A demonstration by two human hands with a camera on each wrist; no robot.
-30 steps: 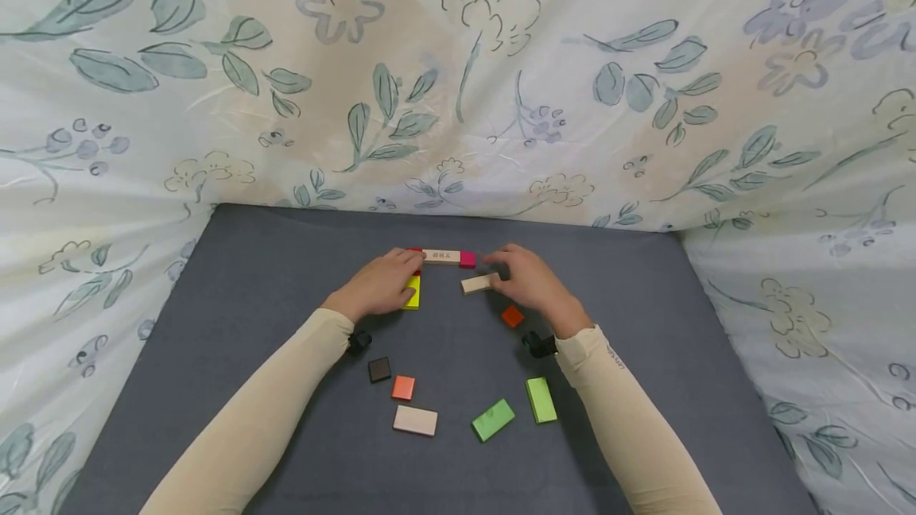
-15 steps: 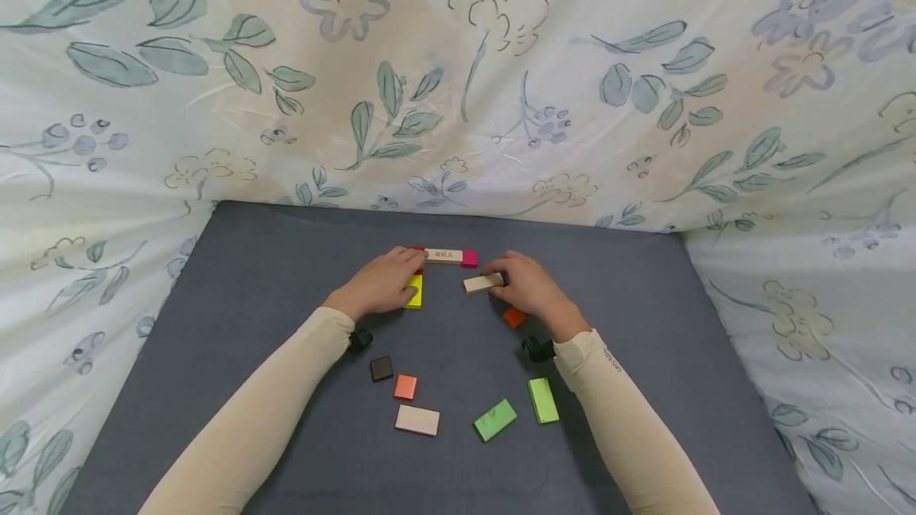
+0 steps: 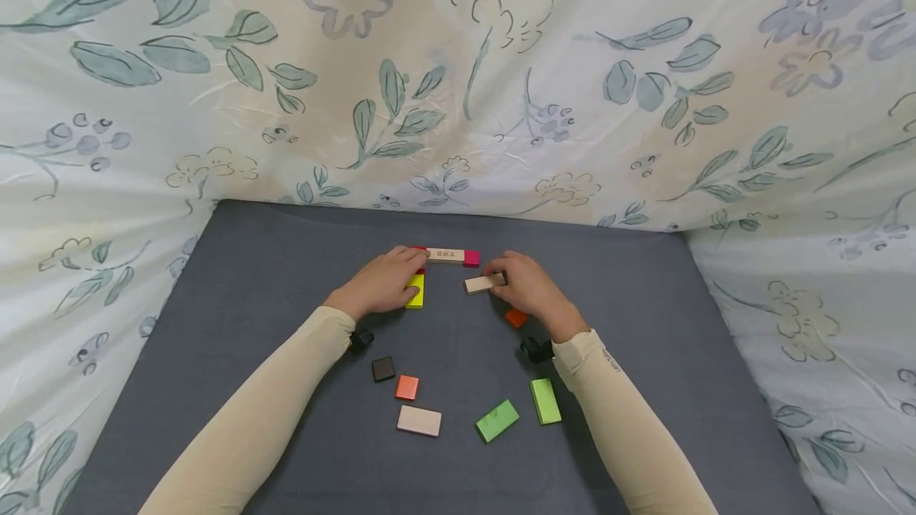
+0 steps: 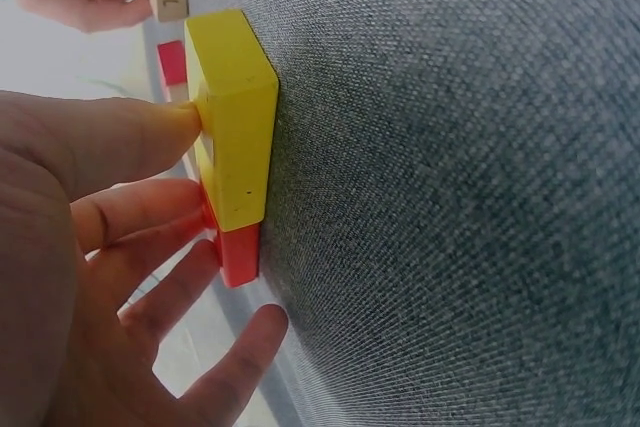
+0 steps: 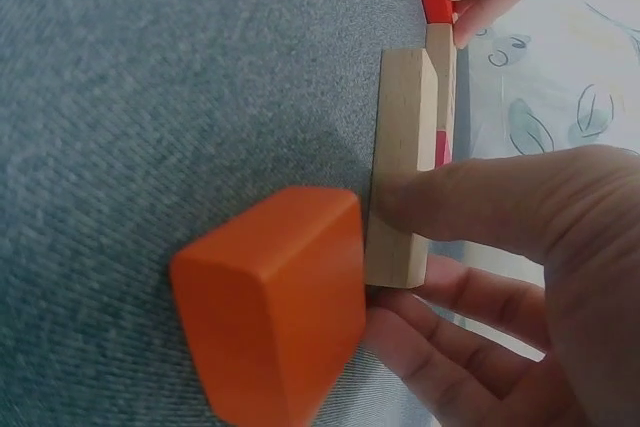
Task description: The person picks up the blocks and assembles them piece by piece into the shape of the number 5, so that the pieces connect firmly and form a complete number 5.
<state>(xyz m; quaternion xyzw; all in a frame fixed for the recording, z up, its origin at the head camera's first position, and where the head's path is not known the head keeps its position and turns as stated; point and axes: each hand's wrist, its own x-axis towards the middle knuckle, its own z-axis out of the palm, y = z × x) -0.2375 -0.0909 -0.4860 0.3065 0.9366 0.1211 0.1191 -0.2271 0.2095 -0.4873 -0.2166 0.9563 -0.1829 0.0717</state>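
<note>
My left hand [image 3: 381, 280] rests over a yellow block [image 4: 240, 137] and a red block [image 4: 240, 255] lying end to end. The thumb touches the yellow block, while the other fingers lie extended at the red one. From the red block a row runs right: a printed plain wooden block [image 3: 446, 256], then a crimson block [image 3: 471, 259]. In front of that row, my right hand [image 3: 529, 284] pinches another plain wooden block [image 5: 398, 137] by its right end, thumb on the near face, fingertips behind. An orange block [image 5: 300, 287] sits close beside this hand.
Nearer on the grey cloth [image 3: 308, 435] lie a dark brown block [image 3: 382, 369], a coral block [image 3: 407, 388], a pale pink block [image 3: 419, 421], a green block [image 3: 497, 421] and a light green block [image 3: 546, 401]. A floral sheet [image 3: 458, 102] rises behind and at both sides.
My right fingers have drawn in around the end of the plain wooden block, the index finger dropping nearer to it. My left hand keeps its place on the yellow and red blocks.
</note>
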